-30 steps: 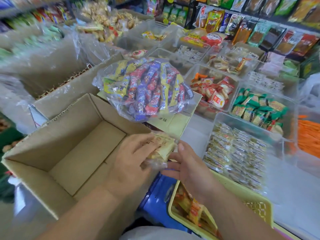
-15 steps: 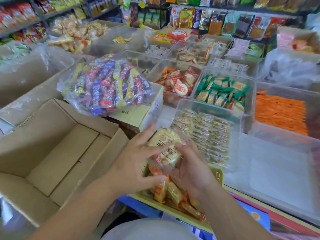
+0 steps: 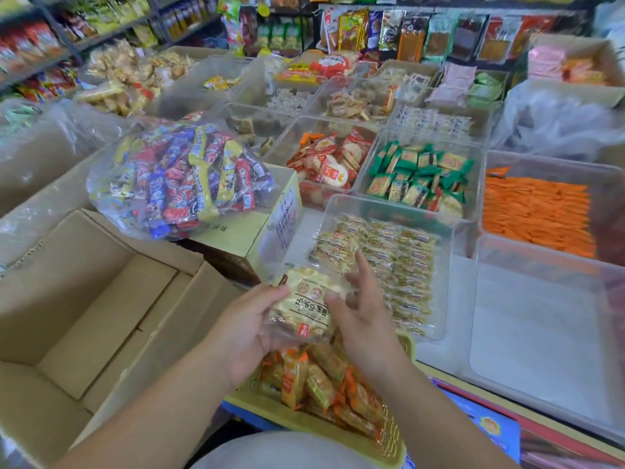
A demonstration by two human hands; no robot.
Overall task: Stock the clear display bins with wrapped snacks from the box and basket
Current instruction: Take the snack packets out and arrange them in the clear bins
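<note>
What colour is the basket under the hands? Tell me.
The basket is pale yellow; the head view shows it.

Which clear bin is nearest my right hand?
The bin of small pale-yellow packets, right beside your right hand; the others sit farther back or right.

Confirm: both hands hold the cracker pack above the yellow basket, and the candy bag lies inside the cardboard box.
No: the head view shows the candy bag resting on the small carton, not inside the cardboard box. The left hand and right hand do hold the cracker pack above the yellow basket.
</note>
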